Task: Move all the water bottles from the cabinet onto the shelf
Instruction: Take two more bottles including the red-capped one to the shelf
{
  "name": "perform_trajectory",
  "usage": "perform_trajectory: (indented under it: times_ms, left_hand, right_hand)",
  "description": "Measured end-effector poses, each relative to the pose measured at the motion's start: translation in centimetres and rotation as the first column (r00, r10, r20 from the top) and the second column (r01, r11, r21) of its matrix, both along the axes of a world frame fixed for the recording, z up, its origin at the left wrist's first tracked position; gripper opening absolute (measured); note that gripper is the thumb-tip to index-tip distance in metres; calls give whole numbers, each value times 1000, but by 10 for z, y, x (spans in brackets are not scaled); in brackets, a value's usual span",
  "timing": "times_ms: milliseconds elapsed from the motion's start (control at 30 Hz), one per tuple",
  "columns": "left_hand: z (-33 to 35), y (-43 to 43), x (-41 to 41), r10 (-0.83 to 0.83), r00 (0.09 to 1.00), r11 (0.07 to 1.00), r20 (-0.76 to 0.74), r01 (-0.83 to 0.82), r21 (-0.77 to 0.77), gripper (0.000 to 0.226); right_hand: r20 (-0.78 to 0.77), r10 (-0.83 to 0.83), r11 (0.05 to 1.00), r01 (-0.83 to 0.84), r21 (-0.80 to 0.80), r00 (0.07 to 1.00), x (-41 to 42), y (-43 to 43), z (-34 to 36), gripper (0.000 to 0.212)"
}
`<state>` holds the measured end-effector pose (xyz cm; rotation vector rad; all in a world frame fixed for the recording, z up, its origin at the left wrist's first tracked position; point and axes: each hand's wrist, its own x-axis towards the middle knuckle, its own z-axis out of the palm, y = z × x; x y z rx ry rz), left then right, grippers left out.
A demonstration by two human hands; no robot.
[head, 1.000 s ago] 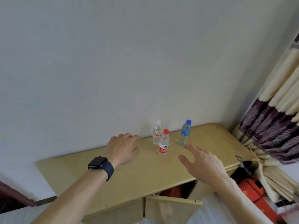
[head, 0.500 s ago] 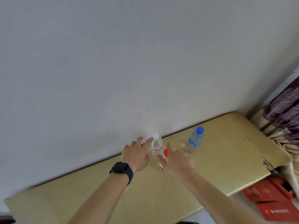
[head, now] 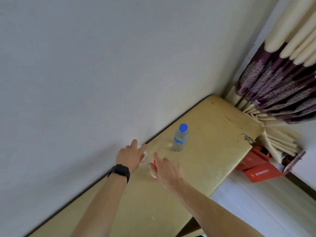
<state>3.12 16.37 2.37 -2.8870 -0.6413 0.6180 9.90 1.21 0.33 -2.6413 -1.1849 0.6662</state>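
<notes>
**Both hands at two bottles on the cabinet top**

The left hand (head: 130, 157), with a black watch (head: 119, 170) on its wrist, is curled round a clear bottle with a red band (head: 145, 159). Its thumb and forefinger reach up past the neck, and the hand hides most of the bottle.

Just beside it, the right hand (head: 168, 171) lies against a red-capped bottle (head: 153, 173), with the forefinger stretched up one side and the thumb on the other. I cannot tell whether this grip is closed, as the hand covers most of the bottle.

Both bottles stand on the yellow cabinet top (head: 213, 151), close to the grey wall (head: 102, 65). A blue-capped bottle (head: 179, 140) stands upright farther right, apart from both hands.

Beyond the cabinet's right end hangs a cream and purple curtain (head: 277, 79). Red boxes (head: 258, 173) lie below that end.
</notes>
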Motion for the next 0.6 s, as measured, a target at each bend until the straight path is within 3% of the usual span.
perform_trajectory:
  times_ms: [167, 333, 467, 600]
  left_hand:
    - [17, -11, -13, -113, 992, 992, -53, 110, -67, 33]
    - [22, -48, -44, -26, 998, 962, 57, 41, -270, 31]
    - [38, -101, -46, -189, 970, 924, 150, 228, -307, 35]
    - [58, -191, -35, -427, 874, 806, 233, 485, -340, 37]
  right_hand:
    - [-36, -164, 986, 163, -26, 986, -8, -35, 7, 37]
    - [-61, -247, 969, 248, 5, 967, -31, -115, 24, 24]
    - [54, -366, 931, 365, 17, 929, -69, -197, 45, 23]
    - [131, -510, 859, 511, 23, 850, -108, -294, 71, 20]
